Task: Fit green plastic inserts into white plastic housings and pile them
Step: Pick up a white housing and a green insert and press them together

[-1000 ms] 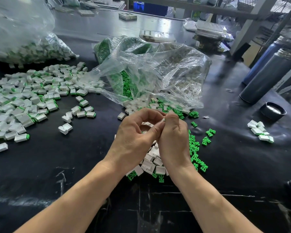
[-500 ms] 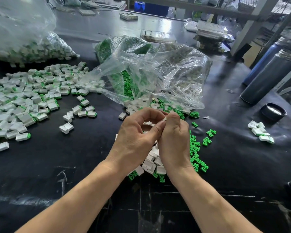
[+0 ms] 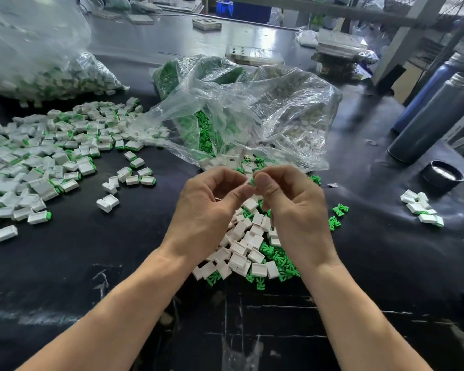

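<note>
Far to my left a clear bag of finished pieces [image 3: 46, 76] slumps on the black table [image 3: 65, 263], and in front of it spreads my pile of assembled white housings [image 3: 38, 162] with green showing at their ends. A few strays [image 3: 134, 175] lie between that pile and my hands. My left hand [image 3: 206, 210] is curled, thumb and forefinger pinched together on a small part [image 3: 250, 182] that I can barely see; white and a speck of green show at my fingertips. My right hand [image 3: 295, 207] meets it there, thumb and curled fingers pinching the same part. Beneath both hands lie loose white housings [image 3: 245, 249] mixed with green inserts [image 3: 279, 259]. Behind them the open bag [image 3: 252, 108] spills more. Further right sit a small cluster of white pieces [image 3: 419, 208], a black lid [image 3: 443, 174] and two dark flasks [image 3: 434, 113].
</note>
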A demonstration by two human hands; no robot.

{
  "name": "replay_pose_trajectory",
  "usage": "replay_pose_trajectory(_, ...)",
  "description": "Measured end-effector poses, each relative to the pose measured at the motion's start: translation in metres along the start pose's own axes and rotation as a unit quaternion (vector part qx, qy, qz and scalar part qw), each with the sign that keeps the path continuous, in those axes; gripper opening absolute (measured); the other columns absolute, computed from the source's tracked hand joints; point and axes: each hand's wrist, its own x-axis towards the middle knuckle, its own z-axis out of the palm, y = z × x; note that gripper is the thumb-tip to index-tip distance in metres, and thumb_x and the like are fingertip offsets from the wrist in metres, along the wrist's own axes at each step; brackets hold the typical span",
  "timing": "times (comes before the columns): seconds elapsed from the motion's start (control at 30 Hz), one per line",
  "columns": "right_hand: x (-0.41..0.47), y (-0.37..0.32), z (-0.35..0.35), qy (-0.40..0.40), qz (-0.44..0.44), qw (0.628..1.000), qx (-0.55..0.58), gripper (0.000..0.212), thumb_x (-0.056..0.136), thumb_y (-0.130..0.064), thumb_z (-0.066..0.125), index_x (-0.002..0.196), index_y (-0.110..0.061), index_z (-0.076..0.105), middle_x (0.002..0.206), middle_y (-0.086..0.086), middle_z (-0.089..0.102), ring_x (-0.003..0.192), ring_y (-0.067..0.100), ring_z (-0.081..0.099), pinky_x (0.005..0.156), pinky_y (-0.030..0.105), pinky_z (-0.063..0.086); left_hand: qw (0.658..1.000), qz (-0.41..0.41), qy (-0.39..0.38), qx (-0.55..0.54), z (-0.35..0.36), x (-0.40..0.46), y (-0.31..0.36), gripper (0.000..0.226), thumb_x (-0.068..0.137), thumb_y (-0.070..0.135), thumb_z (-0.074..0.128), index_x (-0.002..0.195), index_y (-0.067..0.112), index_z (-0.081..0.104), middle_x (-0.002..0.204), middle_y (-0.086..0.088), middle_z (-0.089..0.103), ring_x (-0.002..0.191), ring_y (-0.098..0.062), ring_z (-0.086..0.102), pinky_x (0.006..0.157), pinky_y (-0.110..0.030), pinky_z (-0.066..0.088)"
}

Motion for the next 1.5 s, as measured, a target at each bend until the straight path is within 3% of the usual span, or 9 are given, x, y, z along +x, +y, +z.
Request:
replay_pose_trajectory(0.23, 0.007, 0.008, -0.015, 0.043, 0.052, 0.992, -0.106, 0.027, 0.099, -0.046, 0.066, 0.085, -0.024, 0.072, 0.078, -0.014, 0.071, 0.066, -0.002, 0.059, 0.060, 0.013, 0.046, 0.982, -0.003, 0.072, 0.172, -0.041, 0.017, -0.010, 0.011, 0.094, 0.020, 0.072, 0.102, 0.027, 0.069, 0.085, 0.010, 0.069, 0.077, 0.005, 0.066, 0.060, -0.009, 0.050)
replay_pose_trajectory(0.3, 0.010, 0.010, -0.020, 0.037, 0.068, 0.983, -0.164, 0.035, 0.098, -0.050, 0.064, 0.079, -0.022, 0.072, 0.075, -0.023, 0.069, 0.067, -0.004, 0.060, 0.058, 0.014, 0.045, 0.956, -0.025, 0.110, 0.271, -0.059, 0.024, -0.017, 0.008, 0.093, 0.025, 0.075, 0.094, 0.031, 0.070, 0.079, 0.016, 0.066, 0.069, 0.002, 0.063, 0.062, -0.017, 0.048)
replay_pose_trajectory(0.47, 0.014, 0.013, -0.028, -0.001, 0.112, 0.959, -0.259, 0.030, 0.097, -0.046, 0.068, 0.082, -0.021, 0.073, 0.082, -0.005, 0.070, 0.083, 0.019, 0.064, 0.080, 0.043, 0.056, 0.902, -0.112, 0.140, 0.393, -0.084, 0.037, -0.031, 0.011, 0.090, 0.022, 0.075, 0.082, 0.029, 0.072, 0.087, 0.005, 0.072, 0.090, -0.024, 0.067, 0.086, -0.038, 0.055)
replay_pose_trajectory(0.73, 0.017, 0.014, -0.038, -0.032, 0.148, 0.935, -0.321, 0.005, 0.094, -0.036, 0.074, 0.093, -0.032, 0.077, 0.094, -0.019, 0.066, 0.090, 0.006, 0.061, 0.091, 0.040, 0.055, 0.838, -0.125, 0.169, 0.503, -0.094, 0.038, -0.032, 0.008, 0.089, 0.026, 0.076, 0.094, 0.032, 0.079, 0.109, -0.007, 0.072, 0.107, -0.035, 0.064, 0.097, -0.046, 0.050)
replay_pose_trajectory(0.87, 0.016, 0.013, -0.036, -0.058, 0.164, 0.925, -0.337, 0.006, 0.090, -0.038, 0.079, 0.086, -0.034, 0.076, 0.087, -0.021, 0.067, 0.086, 0.000, 0.062, 0.089, 0.038, 0.056, 0.885, -0.076, 0.157, 0.431, -0.085, 0.037, -0.026, 0.008, 0.093, 0.019, 0.072, 0.095, 0.025, 0.078, 0.101, -0.003, 0.072, 0.094, -0.025, 0.065, 0.084, -0.035, 0.051)
replay_pose_trajectory(1.0, 0.017, 0.012, -0.036, -0.075, 0.172, 0.910, -0.370, 0.009, 0.087, -0.042, 0.081, 0.092, -0.036, 0.077, 0.098, -0.019, 0.061, 0.098, 0.011, 0.061, 0.095, 0.042, 0.053, 0.943, -0.129, 0.021, 0.306, -0.067, 0.028, -0.014, 0.005, 0.089, 0.021, 0.079, 0.086, 0.026, 0.078, 0.079, 0.012, 0.072, 0.077, -0.004, 0.064, 0.064, -0.017, 0.042)
replay_pose_trajectory(1.17, 0.016, 0.012, -0.030, -0.070, 0.168, 0.898, -0.401, 0.009, 0.088, -0.040, 0.080, 0.084, -0.036, 0.073, 0.109, -0.013, 0.062, 0.108, 0.017, 0.060, 0.099, 0.044, 0.052, 0.936, -0.177, -0.072, 0.295, -0.064, 0.021, -0.007, 0.007, 0.083, 0.026, 0.084, 0.086, 0.026, 0.078, 0.084, 0.003, 0.075, 0.082, -0.015, 0.070, 0.079, -0.029, 0.054)
replay_pose_trajectory(1.27, 0.016, 0.013, -0.028, -0.069, 0.170, 0.896, -0.405, 0.012, 0.088, -0.041, 0.080, 0.084, -0.033, 0.071, 0.111, -0.013, 0.061, 0.108, 0.018, 0.060, 0.098, 0.043, 0.052, 0.936, -0.183, -0.074, 0.292, -0.062, 0.021, -0.006, 0.006, 0.083, 0.024, 0.085, 0.082, 0.024, 0.078, 0.078, 0.005, 0.076, 0.077, -0.010, 0.070, 0.074, -0.025, 0.053)
replay_pose_trajectory(1.5, 0.013, 0.012, -0.027, -0.053, 0.137, 0.920, -0.363, 0.014, 0.091, -0.038, 0.076, 0.084, -0.033, 0.065, 0.087, -0.020, 0.059, 0.087, 0.007, 0.059, 0.085, 0.035, 0.051, 0.937, -0.169, -0.089, 0.293, -0.056, 0.020, -0.007, 0.011, 0.090, 0.024, 0.078, 0.081, 0.019, 0.075, 0.071, 0.001, 0.074, 0.065, -0.010, 0.063, 0.071, -0.029, 0.054)
